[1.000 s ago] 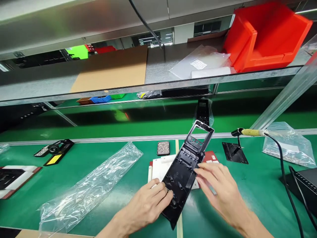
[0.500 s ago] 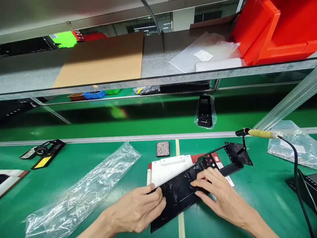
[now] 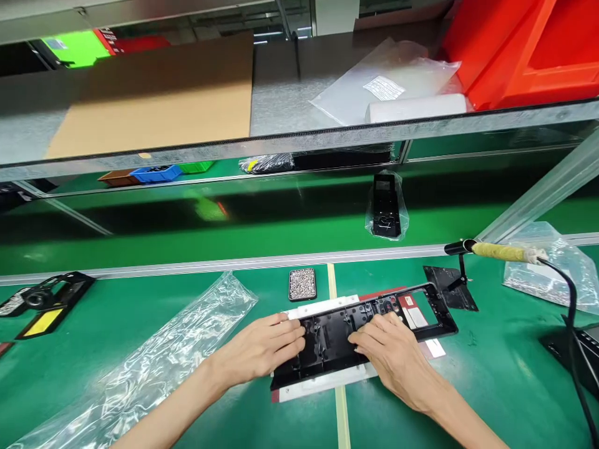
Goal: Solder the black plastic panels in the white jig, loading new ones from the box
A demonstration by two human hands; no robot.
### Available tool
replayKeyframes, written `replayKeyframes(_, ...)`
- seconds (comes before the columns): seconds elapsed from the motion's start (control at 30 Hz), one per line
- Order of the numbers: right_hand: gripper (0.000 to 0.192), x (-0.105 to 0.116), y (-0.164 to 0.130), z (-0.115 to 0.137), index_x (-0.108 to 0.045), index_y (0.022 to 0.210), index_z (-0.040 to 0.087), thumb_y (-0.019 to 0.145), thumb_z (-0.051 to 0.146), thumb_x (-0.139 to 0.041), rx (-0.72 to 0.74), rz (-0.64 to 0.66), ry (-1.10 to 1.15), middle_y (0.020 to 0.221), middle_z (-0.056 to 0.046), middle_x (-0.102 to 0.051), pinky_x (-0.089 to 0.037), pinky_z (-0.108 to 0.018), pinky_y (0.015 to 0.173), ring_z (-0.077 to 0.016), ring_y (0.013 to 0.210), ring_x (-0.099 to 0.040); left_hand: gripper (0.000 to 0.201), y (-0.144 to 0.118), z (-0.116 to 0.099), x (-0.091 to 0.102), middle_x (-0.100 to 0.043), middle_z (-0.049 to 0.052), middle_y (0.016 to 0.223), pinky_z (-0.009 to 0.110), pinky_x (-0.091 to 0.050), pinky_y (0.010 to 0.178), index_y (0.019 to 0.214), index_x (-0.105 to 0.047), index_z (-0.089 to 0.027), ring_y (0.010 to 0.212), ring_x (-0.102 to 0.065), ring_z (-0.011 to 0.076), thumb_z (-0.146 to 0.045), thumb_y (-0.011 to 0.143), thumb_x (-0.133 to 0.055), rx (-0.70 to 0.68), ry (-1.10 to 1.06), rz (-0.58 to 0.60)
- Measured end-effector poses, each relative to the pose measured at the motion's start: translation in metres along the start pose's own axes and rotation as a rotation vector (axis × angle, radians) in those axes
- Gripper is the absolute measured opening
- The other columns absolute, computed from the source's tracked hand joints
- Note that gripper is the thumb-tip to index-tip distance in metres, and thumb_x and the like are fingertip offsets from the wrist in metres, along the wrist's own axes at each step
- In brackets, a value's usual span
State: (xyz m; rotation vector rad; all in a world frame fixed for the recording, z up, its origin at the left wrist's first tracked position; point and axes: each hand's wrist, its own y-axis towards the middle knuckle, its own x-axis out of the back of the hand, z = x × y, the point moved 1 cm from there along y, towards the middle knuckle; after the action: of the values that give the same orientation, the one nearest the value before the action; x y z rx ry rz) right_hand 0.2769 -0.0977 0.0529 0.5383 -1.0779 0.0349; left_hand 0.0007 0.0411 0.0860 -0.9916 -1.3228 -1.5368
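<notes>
The casing (image 3: 330,340) lay over the board (image 3: 322,384), your left hand (image 3: 271,346) at its nine o'clock end, your right hand (image 3: 392,352) nearer three. From the casing, a bag (image 3: 173,355) lay at nine, a tray (image 3: 302,299) between ten and eleven, a wrapped part (image 3: 386,206) at twelve, a corded tool (image 3: 498,251) at two.

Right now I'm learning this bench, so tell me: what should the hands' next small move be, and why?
Probably a light, even press on the black panel: left hand and right hand both touch it, it lies over the white fixture, which shows along both long edges, and I can't tell whether it sits fully.
</notes>
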Motion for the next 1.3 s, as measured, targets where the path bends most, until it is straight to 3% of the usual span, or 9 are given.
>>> replayKeyframes(0.13,0.019,-0.011,0.004,-0.002,-0.064,0.110,0.023,0.101,0.011,-0.053,-0.050,0.025,-0.002,0.087,0.000,-0.067,-0.023,-0.037,0.073,-0.0180,0.079,-0.048,0.022,-0.004,0.009,-0.015,-0.074,0.009,0.120,0.037,-0.055,0.099,0.117,-0.063,-0.015,0.113,-0.068,0.0193,-0.006,0.106,-0.047,0.042,-0.055,0.050)
replayKeyframes(0.27,0.016,-0.019,0.006,-0.002,-0.064,0.103,0.024,0.103,0.015,-0.051,-0.109,0.088,0.034,0.087,0.000,-0.066,-0.025,-0.037,0.074,-0.0182,0.078,-0.047,0.025,-0.013,0.012,-0.020,-0.070,0.011,0.131,0.038,-0.055,0.094,0.118,-0.064,-0.014,0.114,-0.065,0.0229,-0.009,0.107,-0.043,0.080,-0.029,0.094)
replayKeyframes(0.53,0.017,-0.021,0.008,-0.001,-0.065,0.110,0.027,0.105,0.022,-0.049,-0.203,0.233,0.138,0.098,0.000,-0.070,-0.036,-0.037,0.085,-0.0194,0.090,-0.055,0.032,-0.027,0.005,-0.021,-0.070,0.013,0.126,0.041,-0.051,0.096,0.125,-0.064,-0.012,0.120,-0.060,0.0274,-0.005,0.107,-0.038,0.116,0.041,0.137)
replayKeyframes(0.83,0.026,-0.013,-0.005,-0.017,-0.066,0.124,0.027,0.107,0.025,-0.047,-0.240,0.210,0.211,0.109,-0.005,-0.071,-0.049,-0.042,0.091,-0.0211,0.098,-0.063,0.023,-0.003,-0.002,-0.027,-0.071,0.014,0.118,0.038,-0.054,0.087,0.120,-0.063,-0.011,0.111,-0.064,0.0258,-0.005,0.104,-0.048,0.135,0.078,0.115)
replayKeyframes(1.0,0.028,-0.017,-0.007,-0.017,-0.064,0.128,0.028,0.106,0.022,-0.048,-0.184,0.177,0.177,0.110,-0.006,-0.070,-0.054,-0.043,0.090,-0.0221,0.098,-0.065,0.032,-0.009,-0.010,-0.024,-0.069,0.014,0.127,0.041,-0.053,0.091,0.130,-0.059,-0.012,0.117,-0.062,0.0278,-0.003,0.102,-0.047,0.195,0.032,0.183)
replayKeyframes(1.07,0.029,-0.021,-0.009,-0.018,-0.063,0.129,0.028,0.105,0.020,-0.049,-0.152,0.132,0.152,0.111,-0.006,-0.071,-0.055,-0.044,0.089,-0.0222,0.097,-0.065,0.039,-0.015,-0.011,-0.020,-0.066,0.013,0.134,0.042,-0.052,0.095,0.137,-0.057,-0.015,0.124,-0.059,0.0276,-0.003,0.101,-0.045,0.269,-0.076,0.161)
replayKeyframes(1.13,0.031,-0.025,-0.012,-0.019,-0.062,0.131,0.028,0.103,0.018,-0.051,-0.113,0.082,0.137,0.113,-0.006,-0.071,-0.056,-0.044,0.090,-0.0224,0.098,-0.066,0.042,-0.019,-0.006,-0.018,-0.066,0.011,0.134,0.042,-0.052,0.098,0.139,-0.056,-0.018,0.124,-0.058,0.0254,-0.004,0.101,-0.043,0.429,-0.204,0.066)
replayKeyframes(1.2,0.032,-0.027,-0.015,-0.021,-0.063,0.130,0.027,0.102,0.016,-0.053,-0.072,0.021,0.132,0.116,-0.006,-0.071,-0.057,-0.043,0.090,-0.0223,0.101,-0.066,0.036,-0.019,0.005,-0.021,-0.069,0.008,0.124,0.040,-0.052,0.097,0.135,-0.060,-0.021,0.116,-0.060,0.0233,-0.011,0.103,-0.046,0.656,-0.288,-0.029)
replayKeyframes(1.3,0.032,-0.023,-0.019,-0.023,-0.065,0.127,0.025,0.100,0.011,-0.056,-0.028,-0.077,0.122,0.118,-0.006,-0.072,-0.057,-0.041,0.091,-0.0215,0.104,-0.067,0.023,-0.012,0.029,-0.036,-0.073,0.006,0.110,0.042,-0.053,0.094,0.122,-0.069,-0.023,0.105,-0.060,0.0237,-0.026,0.105,-0.056,0.897,-0.316,-0.034)
